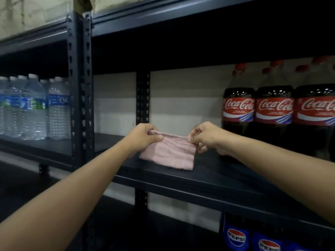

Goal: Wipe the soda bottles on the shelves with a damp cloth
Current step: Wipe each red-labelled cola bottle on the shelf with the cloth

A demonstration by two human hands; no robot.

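Now both hands, left hand (145, 136) and right hand (208, 138), pinch the pink cloth (168, 154) on the shelf (217, 176), near Coca-Cola bottles (274, 109) full of dark soda.

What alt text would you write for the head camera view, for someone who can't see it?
Two hands, left hand and right hand, pinch the top edge of a folded pink cloth on a dark metal shelf. Coca-Cola bottles stand to the right, water bottles far left, Pepsi bottles below.

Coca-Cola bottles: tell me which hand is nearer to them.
Right. The right hand pinches the pink cloth just beside the Coca-Cola bottles; the left hand holds its far end.
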